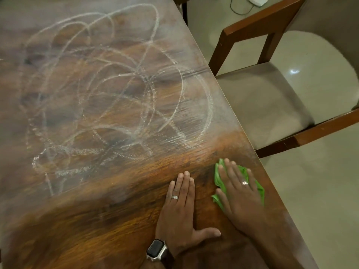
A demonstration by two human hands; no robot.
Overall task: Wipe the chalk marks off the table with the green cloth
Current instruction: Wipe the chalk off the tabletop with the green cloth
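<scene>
Right grip (238, 188) lies flat with straight fingers on the green cloth (259, 188) near the desk (116, 220) edge, well short of the chalk marks (108, 98), so light pressure may merely smear them.

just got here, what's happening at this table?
A person is set to wipe chalk off a wooden table. The right hand presses flat on a green cloth near the table's right edge, fingers straight. The left hand, with a ring and a wristwatch, rests flat on bare wood beside it. The chalk marks, looping white scribbles, lie farther up the table, apart from the cloth. A chair stands to the right.
</scene>
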